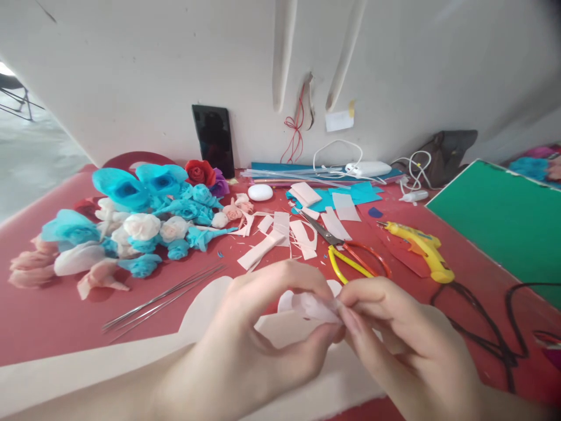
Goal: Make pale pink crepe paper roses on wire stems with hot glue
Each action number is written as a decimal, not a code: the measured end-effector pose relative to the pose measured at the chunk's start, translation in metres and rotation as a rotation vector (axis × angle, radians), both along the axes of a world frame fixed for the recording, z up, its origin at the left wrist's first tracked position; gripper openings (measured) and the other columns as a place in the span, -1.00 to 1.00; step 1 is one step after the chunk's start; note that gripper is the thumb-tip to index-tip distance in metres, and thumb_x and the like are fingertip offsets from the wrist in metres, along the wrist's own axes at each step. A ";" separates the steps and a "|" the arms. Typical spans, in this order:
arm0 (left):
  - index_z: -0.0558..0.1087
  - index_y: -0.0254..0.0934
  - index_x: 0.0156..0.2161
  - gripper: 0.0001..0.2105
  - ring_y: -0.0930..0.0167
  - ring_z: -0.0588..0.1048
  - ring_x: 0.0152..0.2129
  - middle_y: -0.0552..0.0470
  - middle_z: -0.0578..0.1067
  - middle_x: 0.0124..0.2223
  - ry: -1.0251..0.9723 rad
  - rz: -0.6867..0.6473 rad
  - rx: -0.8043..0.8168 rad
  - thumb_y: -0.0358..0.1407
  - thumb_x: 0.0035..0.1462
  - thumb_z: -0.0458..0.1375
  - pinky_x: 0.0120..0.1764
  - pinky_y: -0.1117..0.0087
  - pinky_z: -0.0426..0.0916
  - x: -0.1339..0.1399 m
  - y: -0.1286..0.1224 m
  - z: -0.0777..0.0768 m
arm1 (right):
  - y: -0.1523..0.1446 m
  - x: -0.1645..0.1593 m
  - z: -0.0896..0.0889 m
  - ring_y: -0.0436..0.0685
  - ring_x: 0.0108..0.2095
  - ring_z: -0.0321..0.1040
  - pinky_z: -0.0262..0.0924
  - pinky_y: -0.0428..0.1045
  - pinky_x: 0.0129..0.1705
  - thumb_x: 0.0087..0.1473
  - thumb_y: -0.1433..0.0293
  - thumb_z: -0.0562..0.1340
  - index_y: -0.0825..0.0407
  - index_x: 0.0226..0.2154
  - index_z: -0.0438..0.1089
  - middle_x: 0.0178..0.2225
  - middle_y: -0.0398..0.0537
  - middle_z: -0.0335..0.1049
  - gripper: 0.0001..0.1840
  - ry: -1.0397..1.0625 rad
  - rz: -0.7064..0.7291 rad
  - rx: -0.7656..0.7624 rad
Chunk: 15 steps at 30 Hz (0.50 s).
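I had both hands together at the counter's near edge, left hand [263,327] and right hand [394,333] pinched on the pale paper petal [313,305]. I judged small, even fingertip rolls would shape it best without tearing, scissors [350,257] lying just beyond.

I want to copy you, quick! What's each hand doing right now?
Left hand: fingers closed, pinching the pale pink paper piece.
Right hand: fingers closed, pinching the same paper piece from the other side.

No text, label or number can be read anywhere.
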<state>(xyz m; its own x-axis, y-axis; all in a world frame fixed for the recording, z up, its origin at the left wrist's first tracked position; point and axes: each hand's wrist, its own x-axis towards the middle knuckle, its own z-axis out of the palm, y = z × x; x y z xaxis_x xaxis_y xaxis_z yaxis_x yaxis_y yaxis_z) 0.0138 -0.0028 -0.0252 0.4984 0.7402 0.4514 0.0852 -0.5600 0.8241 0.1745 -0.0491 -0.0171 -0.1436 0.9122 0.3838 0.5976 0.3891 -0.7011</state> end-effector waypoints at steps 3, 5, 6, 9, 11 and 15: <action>0.30 -0.18 -0.34 -0.78 0.53 0.46 -0.48 0.19 0.47 -0.41 0.018 0.012 0.056 -0.54 -0.06 0.17 -0.40 0.55 0.36 0.000 0.001 0.002 | 0.001 -0.001 0.000 -0.10 -0.60 0.39 0.19 -0.30 -0.62 0.08 0.53 0.04 -0.03 -0.36 0.19 -0.61 -0.29 0.38 -0.87 -0.012 -0.013 0.034; 0.30 -0.19 -0.35 -0.79 0.52 0.46 -0.49 0.18 0.48 -0.42 0.019 0.022 0.073 -0.53 -0.06 0.16 -0.40 0.53 0.36 0.000 0.002 0.003 | 0.001 -0.001 0.001 -0.10 -0.60 0.39 0.18 -0.31 -0.62 0.09 0.53 0.04 -0.04 -0.36 0.18 -0.62 -0.31 0.37 -0.87 -0.019 -0.027 0.035; 0.31 -0.19 -0.35 -0.79 0.52 0.47 -0.48 0.18 0.49 -0.41 0.026 0.026 0.084 -0.53 -0.06 0.16 -0.38 0.52 0.36 0.001 0.003 0.003 | 0.002 -0.001 0.001 -0.10 -0.60 0.39 0.18 -0.31 -0.62 0.09 0.53 0.04 -0.04 -0.36 0.18 -0.63 -0.32 0.35 -0.87 -0.015 -0.035 0.030; 0.32 -0.18 -0.34 -0.79 0.51 0.48 -0.45 0.19 0.50 -0.40 0.045 0.019 0.107 -0.53 -0.05 0.16 -0.33 0.51 0.37 0.001 0.004 0.004 | 0.003 -0.001 0.000 -0.11 -0.63 0.36 0.18 -0.30 -0.62 0.09 0.53 0.04 -0.04 -0.35 0.17 -0.66 -0.35 0.29 -0.86 0.003 -0.021 0.004; 0.32 -0.18 -0.34 -0.79 0.51 0.48 -0.46 0.19 0.51 -0.41 0.043 0.011 0.112 -0.54 -0.05 0.16 -0.34 0.50 0.38 0.001 0.004 0.004 | 0.003 -0.001 -0.001 -0.12 -0.68 0.30 0.18 -0.30 -0.64 0.09 0.52 0.03 -0.03 -0.35 0.18 -0.68 -0.34 0.26 -0.88 0.026 0.000 -0.010; 0.32 -0.17 -0.34 -0.78 0.52 0.48 -0.45 0.21 0.50 -0.40 0.049 0.022 0.127 -0.54 -0.05 0.16 -0.34 0.52 0.38 0.000 0.004 0.006 | 0.001 -0.001 -0.002 -0.11 -0.70 0.26 0.19 -0.27 -0.63 0.10 0.50 0.03 -0.01 -0.37 0.18 -0.68 -0.30 0.26 -0.91 0.091 0.004 -0.056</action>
<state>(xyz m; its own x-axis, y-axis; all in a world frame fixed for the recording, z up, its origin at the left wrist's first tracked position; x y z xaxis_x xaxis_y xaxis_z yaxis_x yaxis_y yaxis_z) 0.0142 0.0011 -0.0194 0.5065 0.6896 0.5176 0.1375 -0.6572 0.7411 0.1735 -0.0485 -0.0192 -0.1140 0.9322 0.3434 0.5292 0.3495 -0.7732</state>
